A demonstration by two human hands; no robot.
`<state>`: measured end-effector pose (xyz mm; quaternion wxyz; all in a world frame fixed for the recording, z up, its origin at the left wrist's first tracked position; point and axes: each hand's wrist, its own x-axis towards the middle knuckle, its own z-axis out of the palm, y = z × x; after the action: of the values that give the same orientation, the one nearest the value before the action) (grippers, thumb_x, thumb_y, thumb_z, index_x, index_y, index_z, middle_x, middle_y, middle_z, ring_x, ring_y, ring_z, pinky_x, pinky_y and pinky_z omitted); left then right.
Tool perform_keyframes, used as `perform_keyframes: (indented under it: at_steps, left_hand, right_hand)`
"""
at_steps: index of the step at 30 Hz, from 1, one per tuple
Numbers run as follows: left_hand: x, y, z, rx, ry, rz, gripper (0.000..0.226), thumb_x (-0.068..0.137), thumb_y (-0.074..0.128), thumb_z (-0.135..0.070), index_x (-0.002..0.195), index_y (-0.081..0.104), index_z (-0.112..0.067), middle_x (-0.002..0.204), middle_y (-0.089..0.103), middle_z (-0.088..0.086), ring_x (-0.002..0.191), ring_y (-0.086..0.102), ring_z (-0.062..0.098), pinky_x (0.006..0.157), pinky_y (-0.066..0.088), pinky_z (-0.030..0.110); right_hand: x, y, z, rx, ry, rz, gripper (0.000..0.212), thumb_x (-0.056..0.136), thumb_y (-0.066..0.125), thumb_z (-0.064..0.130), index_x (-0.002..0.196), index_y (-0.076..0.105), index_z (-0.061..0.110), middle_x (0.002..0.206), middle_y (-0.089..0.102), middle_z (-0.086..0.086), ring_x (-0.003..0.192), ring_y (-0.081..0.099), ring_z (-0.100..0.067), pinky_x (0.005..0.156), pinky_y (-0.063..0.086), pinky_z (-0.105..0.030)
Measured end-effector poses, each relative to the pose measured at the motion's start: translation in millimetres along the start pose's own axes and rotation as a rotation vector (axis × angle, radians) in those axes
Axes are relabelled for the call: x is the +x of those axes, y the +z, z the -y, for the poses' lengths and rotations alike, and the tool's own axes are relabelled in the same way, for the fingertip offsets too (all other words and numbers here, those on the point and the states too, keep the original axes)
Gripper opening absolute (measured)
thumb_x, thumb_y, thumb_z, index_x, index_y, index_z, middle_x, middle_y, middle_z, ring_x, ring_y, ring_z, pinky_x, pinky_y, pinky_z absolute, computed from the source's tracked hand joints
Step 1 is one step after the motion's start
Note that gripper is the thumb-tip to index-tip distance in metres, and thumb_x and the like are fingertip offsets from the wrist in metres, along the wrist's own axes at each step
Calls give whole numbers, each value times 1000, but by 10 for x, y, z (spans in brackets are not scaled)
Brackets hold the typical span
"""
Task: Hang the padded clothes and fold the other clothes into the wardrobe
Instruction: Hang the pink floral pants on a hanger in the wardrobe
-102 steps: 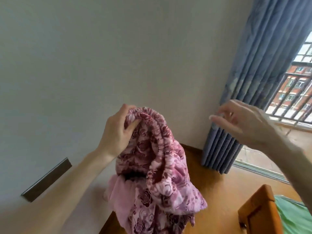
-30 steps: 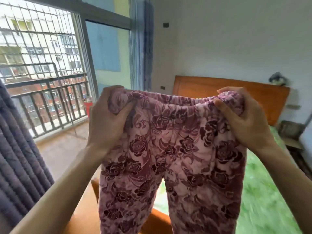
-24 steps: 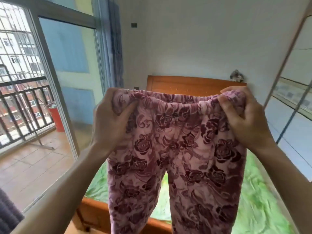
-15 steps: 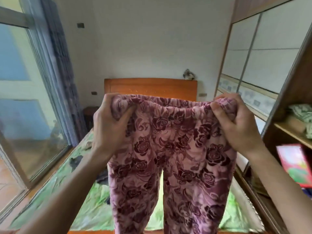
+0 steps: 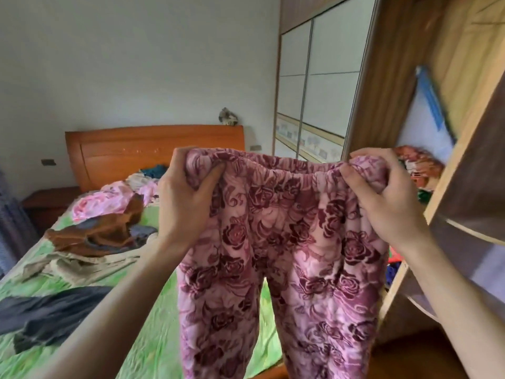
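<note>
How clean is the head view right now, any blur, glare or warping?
Head view: even daylight, no glare; the floral trousers and both hands, left and right, are fairly sharp; the wardrobe shelves at the right edge are smeared; wide-angle bending bows the wardrobe door frame.

Pink padded trousers (image 5: 276, 250) with dark red roses hang spread flat by the gathered waistband, legs down, between the bed and the open wardrobe (image 5: 461, 149).

Bed (image 5: 114, 332), green sheet, wooden headboard (image 5: 131, 154) at 11 o'clock. On it: dark garment (image 5: 46, 313) at 8 o'clock, brown garment (image 5: 98, 231) at 9, pink floral bedding (image 5: 101, 201) beyond. Wardrobe shelves (image 5: 426, 214) at 3 o'clock hold what appear folded textiles (image 5: 418, 165).
</note>
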<state>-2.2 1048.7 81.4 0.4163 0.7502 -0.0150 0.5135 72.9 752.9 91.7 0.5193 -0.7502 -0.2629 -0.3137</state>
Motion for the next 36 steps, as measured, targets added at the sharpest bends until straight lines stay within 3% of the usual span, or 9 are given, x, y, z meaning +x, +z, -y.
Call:
perform_keyframes:
  at_steps: [7, 11, 15, 18, 22, 27, 31, 36]
  left_hand:
    - [137, 1003, -97, -129, -6, 92, 23, 94, 79, -22, 108, 62, -15, 92, 67, -21, 80, 65, -13, 68, 47, 6]
    - [239, 1589, -19, -193, -5, 126, 27, 93, 79, -26, 111, 65, -12, 93, 68, -21, 82, 67, -9, 69, 51, 9]
    - [394, 2215, 90, -272, -15, 158, 26, 92, 81, -28, 110, 66, -15, 98, 71, -15, 87, 69, -1, 76, 58, 20]
    - [560, 2674, 190, -347, -47, 197, 26, 89, 83, -27, 106, 68, -14, 94, 72, -11, 84, 69, 0, 76, 57, 19]
    - [841, 3291, 352, -398, -96, 232, 23, 87, 84, -30, 102, 71, -19, 89, 72, -14, 82, 69, 0, 76, 56, 20]
    - [1188, 4032, 491, -458, -107, 251, 19, 86, 85, -29, 98, 70, -27, 89, 73, -13, 82, 68, -3, 75, 53, 14]
    - [1415, 4511, 544, -505, -86, 260, 22, 86, 85, -28, 93, 66, -37, 90, 72, -15, 82, 68, -6, 74, 49, 8]
    - [1631, 5039, 574, -520, -68, 264, 20, 87, 84, -30, 99, 69, -28, 91, 72, -15, 85, 68, -4, 75, 50, 9]
  right_hand:
    - [184, -507, -475, -90, 12, -151, 33, 95, 74, 38, 120, 64, 20, 110, 66, 21, 104, 62, 12, 89, 43, -6]
    - [370, -737, -836, -142, 23, -215, 32, 96, 75, 38, 120, 65, 19, 114, 70, 10, 111, 66, -3, 98, 51, -24]
    - [588, -913, -1151, -170, 35, -268, 30, 93, 76, 36, 118, 67, 22, 108, 69, 25, 106, 65, 6, 93, 49, -15]
    - [812, -1012, -1385, -197, 36, -296, 29, 90, 76, 39, 115, 66, 28, 104, 68, 35, 104, 65, 9, 91, 48, -12]
    - [1176, -1122, -1699, -271, 63, -310, 33, 88, 75, 47, 115, 66, 30, 105, 68, 29, 105, 66, 3, 93, 53, -22]
    - [1668, -1188, -2112, -340, 53, -344, 30, 90, 78, 39, 115, 68, 24, 108, 69, 18, 105, 66, -1, 94, 54, -28]
    - [2017, -1236, -2444, -364, 46, -377, 29, 91, 78, 38, 115, 68, 24, 109, 70, 17, 106, 67, -3, 93, 54, -26]
    - [2348, -1317, -2778, -352, 110, -410, 31, 91, 78, 39, 117, 68, 26, 108, 70, 16, 103, 68, 1, 87, 55, -18]
